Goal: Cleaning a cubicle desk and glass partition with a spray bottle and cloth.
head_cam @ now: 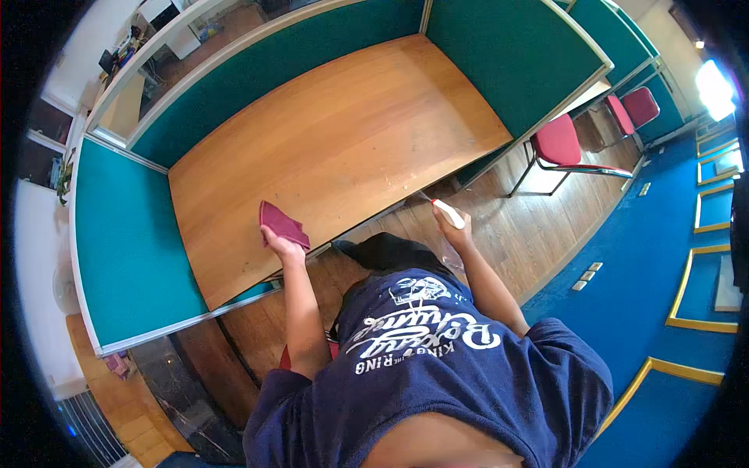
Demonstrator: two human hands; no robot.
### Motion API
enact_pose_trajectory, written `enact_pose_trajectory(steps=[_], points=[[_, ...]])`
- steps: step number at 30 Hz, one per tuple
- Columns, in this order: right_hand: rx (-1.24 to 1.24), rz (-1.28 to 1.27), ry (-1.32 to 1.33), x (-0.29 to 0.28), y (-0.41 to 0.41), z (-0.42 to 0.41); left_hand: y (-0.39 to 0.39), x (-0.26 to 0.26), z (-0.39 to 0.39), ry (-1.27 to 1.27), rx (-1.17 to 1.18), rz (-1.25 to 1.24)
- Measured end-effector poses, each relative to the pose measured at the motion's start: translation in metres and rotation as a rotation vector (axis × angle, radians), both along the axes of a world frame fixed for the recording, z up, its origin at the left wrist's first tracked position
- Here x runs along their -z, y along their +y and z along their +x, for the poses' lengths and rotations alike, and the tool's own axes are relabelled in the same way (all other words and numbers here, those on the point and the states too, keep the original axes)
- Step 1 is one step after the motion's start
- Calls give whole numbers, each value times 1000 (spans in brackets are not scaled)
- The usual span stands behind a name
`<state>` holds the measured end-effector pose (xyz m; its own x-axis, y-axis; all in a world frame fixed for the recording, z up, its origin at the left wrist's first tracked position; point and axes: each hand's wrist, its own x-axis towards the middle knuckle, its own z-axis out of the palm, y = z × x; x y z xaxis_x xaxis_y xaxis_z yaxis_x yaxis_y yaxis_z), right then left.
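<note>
A folded maroon cloth (282, 224) is in my left hand (287, 248), held over the front edge of the wooden desk (327, 128). My right hand (455, 229) grips a spray bottle by its white trigger head (449, 214), beyond the desk's front edge. The red nozzle points toward the desk, and a faint streak shows in front of it. Below that hand the clear bottle body (452, 257) is partly hidden by my forearm. Small pale specks and dark marks lie on the desktop near its front edge.
Teal partition panels (281, 88) enclose the desk on the left, back and right. A red chair (557, 141) stands on the wood floor (491, 234) to the right, with more red chairs (641, 107) behind. A blue wall (632, 234) with yellow frames runs along the right.
</note>
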<state>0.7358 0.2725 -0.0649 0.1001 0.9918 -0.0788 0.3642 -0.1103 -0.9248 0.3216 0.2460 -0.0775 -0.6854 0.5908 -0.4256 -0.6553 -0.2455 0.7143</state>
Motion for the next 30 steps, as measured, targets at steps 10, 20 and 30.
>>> enact_pose_trajectory(steps=[10, 20, 30], points=[[-89, 173, 54, -34, -28, 20, 128, 86, 112, 1161, 770, -450], [-4, 14, 172, -46, -53, 43, 142, 68, 256, 2135, 980, -255], [-219, 20, 164, -39, -1, 78, 59, 37, 101, 2032, 1070, -424]])
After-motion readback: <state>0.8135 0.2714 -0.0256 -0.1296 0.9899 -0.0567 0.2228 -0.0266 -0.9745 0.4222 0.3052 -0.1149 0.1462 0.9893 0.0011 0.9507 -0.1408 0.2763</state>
